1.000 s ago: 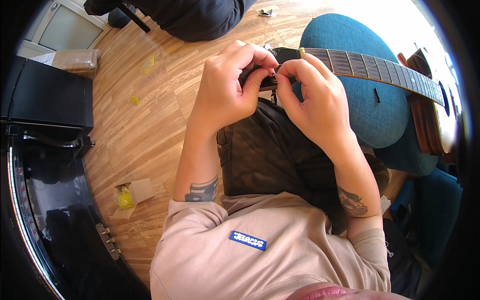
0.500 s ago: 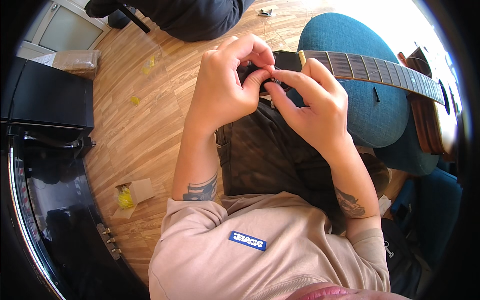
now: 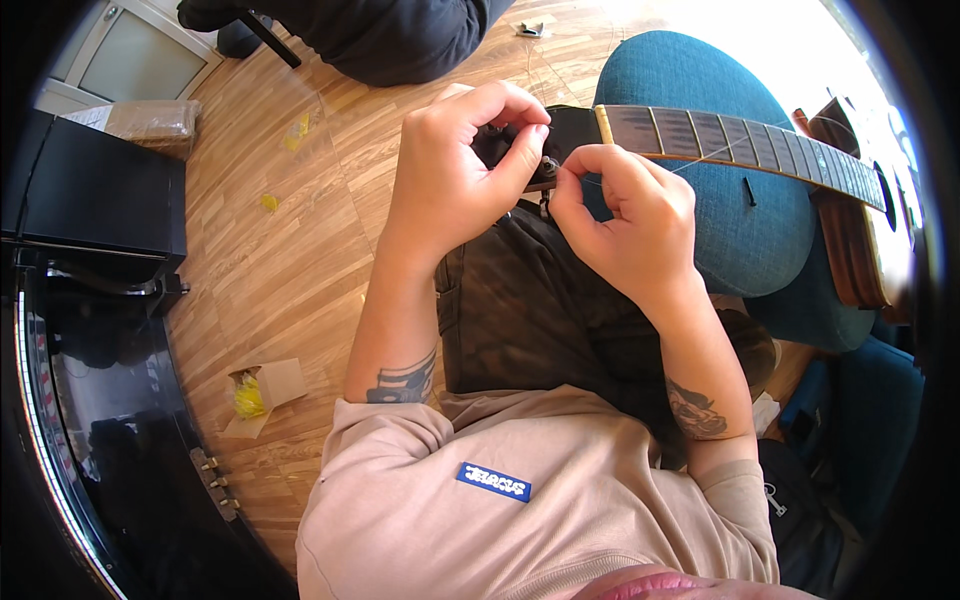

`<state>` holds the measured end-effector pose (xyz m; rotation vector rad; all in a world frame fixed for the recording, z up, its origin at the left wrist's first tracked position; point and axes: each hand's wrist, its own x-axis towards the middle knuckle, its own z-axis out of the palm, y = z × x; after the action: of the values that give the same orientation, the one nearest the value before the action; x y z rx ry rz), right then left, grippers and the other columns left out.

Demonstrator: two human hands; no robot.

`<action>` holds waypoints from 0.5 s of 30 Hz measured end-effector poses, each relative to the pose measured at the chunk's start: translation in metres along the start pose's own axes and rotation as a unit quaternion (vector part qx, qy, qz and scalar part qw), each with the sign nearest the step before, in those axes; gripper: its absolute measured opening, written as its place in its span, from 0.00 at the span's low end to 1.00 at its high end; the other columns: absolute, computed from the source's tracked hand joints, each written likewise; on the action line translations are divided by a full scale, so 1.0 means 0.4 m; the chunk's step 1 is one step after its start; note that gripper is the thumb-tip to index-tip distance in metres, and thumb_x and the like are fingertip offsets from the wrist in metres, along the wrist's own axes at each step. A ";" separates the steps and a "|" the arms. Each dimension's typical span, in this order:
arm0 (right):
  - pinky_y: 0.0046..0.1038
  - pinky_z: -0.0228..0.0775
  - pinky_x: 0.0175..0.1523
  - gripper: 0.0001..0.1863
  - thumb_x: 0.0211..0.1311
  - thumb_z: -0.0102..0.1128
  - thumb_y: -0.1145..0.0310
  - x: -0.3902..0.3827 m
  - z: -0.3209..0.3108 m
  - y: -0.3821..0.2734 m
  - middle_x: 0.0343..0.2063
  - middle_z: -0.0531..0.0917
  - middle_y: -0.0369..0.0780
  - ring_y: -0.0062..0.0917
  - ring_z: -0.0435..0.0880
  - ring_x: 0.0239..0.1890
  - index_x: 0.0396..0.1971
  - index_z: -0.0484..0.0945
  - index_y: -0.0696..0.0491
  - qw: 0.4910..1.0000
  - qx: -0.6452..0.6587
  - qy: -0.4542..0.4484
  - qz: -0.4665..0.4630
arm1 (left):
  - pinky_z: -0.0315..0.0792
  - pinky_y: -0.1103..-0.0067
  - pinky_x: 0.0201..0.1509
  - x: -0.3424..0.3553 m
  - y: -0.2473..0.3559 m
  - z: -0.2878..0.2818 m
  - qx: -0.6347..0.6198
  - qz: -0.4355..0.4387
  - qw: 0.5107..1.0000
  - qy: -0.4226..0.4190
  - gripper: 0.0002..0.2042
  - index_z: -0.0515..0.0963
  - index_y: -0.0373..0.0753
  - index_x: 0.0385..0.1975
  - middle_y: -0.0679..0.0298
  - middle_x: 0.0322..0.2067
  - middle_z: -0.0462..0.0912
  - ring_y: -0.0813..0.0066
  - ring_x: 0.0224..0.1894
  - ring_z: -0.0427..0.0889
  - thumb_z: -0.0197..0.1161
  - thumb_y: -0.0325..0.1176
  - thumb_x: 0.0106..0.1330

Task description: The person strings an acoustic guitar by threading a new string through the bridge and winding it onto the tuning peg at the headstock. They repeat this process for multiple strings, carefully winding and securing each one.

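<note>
A guitar [image 3: 735,138] lies across a blue padded chair [image 3: 700,75], its headstock [image 3: 574,128] toward me and its body at the far right. My left hand [image 3: 450,165] is over the headstock, thumb and index fingertip pinched together; whatever is between them is too small to make out. Just beside a metal tuning post [image 3: 549,166], my right hand [image 3: 635,205] pinches a thin guitar string [image 3: 705,158]. That string runs slack above the fretboard, partly hidden behind my right hand. A small black pin [image 3: 751,191] lies on the chair seat.
A black piano [image 3: 115,350] stands at left, with a wrapped parcel [image 3: 150,125] beyond it. An opened small carton [image 3: 275,383] with yellow contents and yellow scraps [image 3: 270,202] lie on the wooden floor. Another person's dark-clothed leg [image 3: 400,35] is at the top.
My right hand has drawn slightly back from my left fingertips, uncovering the tuning post. The string now shows higher over the fretboard. My left hand has barely moved.
</note>
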<state>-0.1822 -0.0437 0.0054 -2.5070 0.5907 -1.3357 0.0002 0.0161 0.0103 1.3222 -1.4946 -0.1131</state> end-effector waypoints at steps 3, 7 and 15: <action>0.31 0.75 0.26 0.04 0.57 0.72 0.73 0.017 -0.028 0.001 0.18 0.83 0.38 0.32 0.83 0.18 0.30 0.84 0.51 0.999 0.009 -0.033 0.010 | 0.75 0.79 0.44 -0.001 0.002 -0.004 0.005 0.012 1.000 0.002 0.03 0.86 0.37 0.35 0.66 0.32 0.89 0.79 0.38 0.85 0.72 0.23 0.64; 0.31 0.73 0.25 0.02 0.58 0.72 0.72 0.026 -0.038 -0.003 0.15 0.80 0.40 0.31 0.82 0.16 0.30 0.86 0.53 0.995 0.059 -0.061 0.059 | 0.77 0.79 0.46 0.006 -0.018 0.001 -0.028 0.035 0.999 -0.008 0.03 0.84 0.36 0.35 0.65 0.33 0.88 0.79 0.37 0.84 0.72 0.22 0.66; 0.28 0.69 0.25 0.04 0.59 0.70 0.74 0.027 -0.057 0.010 0.13 0.76 0.40 0.30 0.78 0.14 0.35 0.86 0.54 0.983 0.098 -0.118 0.101 | 0.76 0.73 0.47 0.005 -0.015 0.012 -0.062 0.019 0.998 0.009 0.04 0.82 0.41 0.34 0.67 0.29 0.88 0.70 0.37 0.85 0.69 0.23 0.67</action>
<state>-0.1968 -0.0525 0.0245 -2.3290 0.6101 -0.9574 0.0012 0.0097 0.0055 1.1924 -1.4736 -0.1661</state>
